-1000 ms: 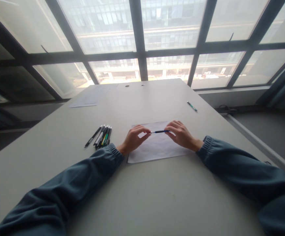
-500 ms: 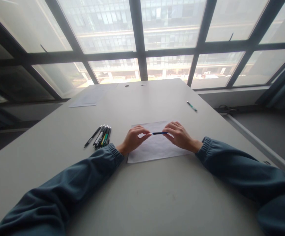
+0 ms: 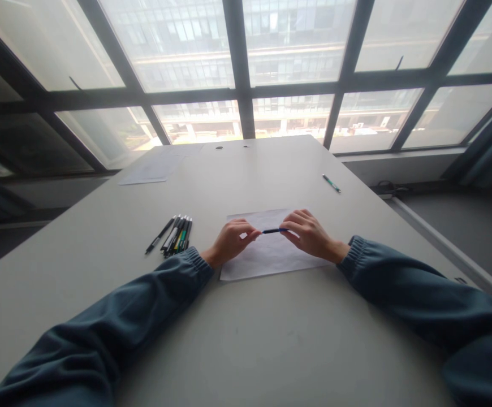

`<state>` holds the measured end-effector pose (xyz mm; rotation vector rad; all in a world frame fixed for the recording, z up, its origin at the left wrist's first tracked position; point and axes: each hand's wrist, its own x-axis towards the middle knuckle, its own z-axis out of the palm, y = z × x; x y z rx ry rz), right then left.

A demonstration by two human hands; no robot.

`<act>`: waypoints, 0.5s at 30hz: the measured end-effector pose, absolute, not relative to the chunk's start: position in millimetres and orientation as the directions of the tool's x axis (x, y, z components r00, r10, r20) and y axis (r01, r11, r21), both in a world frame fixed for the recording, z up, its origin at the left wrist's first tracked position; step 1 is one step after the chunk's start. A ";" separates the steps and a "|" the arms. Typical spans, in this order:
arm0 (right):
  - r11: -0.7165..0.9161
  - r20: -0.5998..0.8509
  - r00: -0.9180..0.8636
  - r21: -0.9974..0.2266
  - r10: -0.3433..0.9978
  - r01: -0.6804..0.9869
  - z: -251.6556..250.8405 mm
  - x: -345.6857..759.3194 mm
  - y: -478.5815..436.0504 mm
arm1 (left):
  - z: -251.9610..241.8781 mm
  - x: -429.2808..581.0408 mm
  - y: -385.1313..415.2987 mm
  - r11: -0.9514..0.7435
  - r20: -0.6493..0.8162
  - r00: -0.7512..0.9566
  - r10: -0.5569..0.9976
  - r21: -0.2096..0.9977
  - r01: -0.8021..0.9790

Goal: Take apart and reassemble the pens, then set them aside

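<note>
A thin blue pen (image 3: 273, 230) is held level between my two hands, just above a white sheet of paper (image 3: 271, 260) on the grey table (image 3: 246, 339). My left hand (image 3: 231, 242) pinches the pen's left end with thumb and fingertips pressed together. Its right end is pinched by my right hand (image 3: 309, 233), fingers curled. Both wrists rest near the sheet, in blue-grey sleeves.
A bundle of several pens (image 3: 176, 236) lies left of my left hand. One green pen (image 3: 331, 183) lies alone at the far right. Another sheet of paper (image 3: 152, 169) sits at the far left end, below large windows. The table's right edge drops to the floor.
The hands have drawn slightly closer, so less of the blue pen shows between them, and it sits a touch lower. Nothing else has moved.
</note>
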<state>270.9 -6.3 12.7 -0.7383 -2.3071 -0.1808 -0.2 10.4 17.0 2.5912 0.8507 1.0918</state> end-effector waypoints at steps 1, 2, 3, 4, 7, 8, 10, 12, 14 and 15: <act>0.829 0.657 -0.599 -0.072 0.458 0.554 13.0 270.8 -6.6 | 17.0 -0.3 10.4 -0.813 0.591 0.560 0.581 0.393 0.430; 0.830 0.654 -0.603 -0.069 0.457 0.554 13.5 270.5 -6.9 | 16.9 -0.4 10.4 -0.812 0.591 0.557 0.583 0.395 0.430; 0.831 0.651 -0.607 -0.065 0.455 0.553 14.0 270.2 -7.3 | 16.9 -0.6 10.4 -0.810 0.593 0.553 0.585 0.397 0.431; 0.832 0.650 -0.611 -0.061 0.453 0.552 14.6 269.9 -7.8 | 16.8 -0.7 10.4 -0.809 0.595 0.549 0.586 0.399 0.431; 0.836 0.648 -0.619 -0.051 0.443 0.546 16.6 269.0 -8.8 | 16.8 -0.9 10.6 -0.810 0.599 0.546 0.585 0.399 0.431; 0.839 0.648 -0.621 -0.050 0.441 0.543 17.2 268.8 -9.1 | 16.8 -1.0 10.6 -0.812 0.599 0.549 0.583 0.397 0.429; 0.842 0.647 -0.624 -0.053 0.439 0.537 18.1 268.5 -9.4 | 17.0 -1.1 10.7 -0.815 0.598 0.555 0.578 0.395 0.423; 0.845 0.645 -0.628 -0.054 0.436 0.532 18.3 268.5 -9.6 | 17.5 -1.1 10.7 -0.818 0.596 0.562 0.574 0.394 0.418; 0.848 0.645 -0.631 -0.049 0.431 0.528 18.0 268.5 -9.5 | 18.1 -1.0 10.4 -0.819 0.593 0.565 0.573 0.395 0.417; 0.848 0.647 -0.631 -0.046 0.428 0.527 17.6 268.5 -9.4 | 18.5 -0.8 10.1 -0.819 0.592 0.565 0.574 0.396 0.416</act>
